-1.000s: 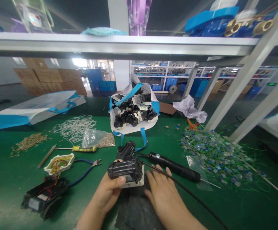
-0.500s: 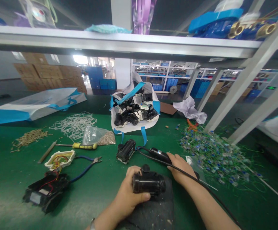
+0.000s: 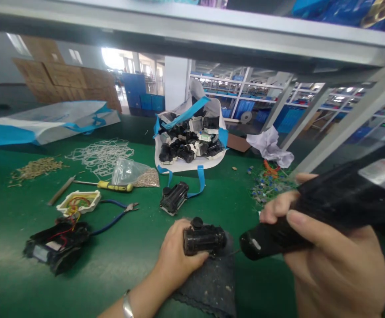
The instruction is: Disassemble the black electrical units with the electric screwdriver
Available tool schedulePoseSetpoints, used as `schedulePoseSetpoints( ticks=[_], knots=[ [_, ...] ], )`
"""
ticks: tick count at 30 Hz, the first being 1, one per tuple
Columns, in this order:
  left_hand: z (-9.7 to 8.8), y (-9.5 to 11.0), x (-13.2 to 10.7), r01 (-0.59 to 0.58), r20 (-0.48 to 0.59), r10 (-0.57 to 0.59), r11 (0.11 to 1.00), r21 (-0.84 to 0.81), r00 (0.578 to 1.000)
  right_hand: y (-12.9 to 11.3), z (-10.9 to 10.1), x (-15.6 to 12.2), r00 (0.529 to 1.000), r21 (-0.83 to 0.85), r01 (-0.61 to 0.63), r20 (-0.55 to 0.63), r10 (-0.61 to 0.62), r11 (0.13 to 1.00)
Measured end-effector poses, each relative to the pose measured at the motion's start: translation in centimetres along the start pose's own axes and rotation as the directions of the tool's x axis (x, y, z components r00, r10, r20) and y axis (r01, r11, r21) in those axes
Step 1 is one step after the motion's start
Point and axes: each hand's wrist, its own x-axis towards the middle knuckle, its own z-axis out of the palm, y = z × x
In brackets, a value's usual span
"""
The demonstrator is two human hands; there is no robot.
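Observation:
My left hand (image 3: 174, 258) grips a black cylindrical pump unit (image 3: 203, 239) and holds it down on a dark mat (image 3: 212, 287) on the green bench. My right hand (image 3: 331, 260) is raised close to the camera and grips a black electric screwdriver (image 3: 311, 212). The tool's tip end points left, toward the pump unit, a short gap away. A second black pump unit (image 3: 174, 198) lies on the bench just behind.
A white and blue bag (image 3: 189, 137) full of black units stands behind. Left of me lie blue-handled pliers (image 3: 116, 216), a yellow screwdriver (image 3: 112, 186), a white housing with wires (image 3: 78, 202) and an opened black unit (image 3: 55, 249). Small blue-green parts (image 3: 267, 183) are at right. A metal shelf frame (image 3: 341, 128) slants overhead.
My right hand picked the black electric screwdriver off the bench and lifted it toward the camera. My left hand set the pump unit on the mat and holds it there.

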Motion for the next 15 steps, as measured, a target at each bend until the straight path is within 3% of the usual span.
schedulePoseSetpoints(
  ticks=[7,15],
  knots=[
    [-0.2,0.2,0.1,0.038,0.035,-0.043,0.991,0.125,0.998,2.7,1.0,-1.4,0.997,0.012,-0.021,0.070,0.020,1.000],
    [-0.4,0.3,0.1,0.040,0.026,-0.044,0.990,0.139,0.999,2.9,1.6,-1.3,0.993,-0.022,-0.035,0.108,0.037,0.999]
  ],
)
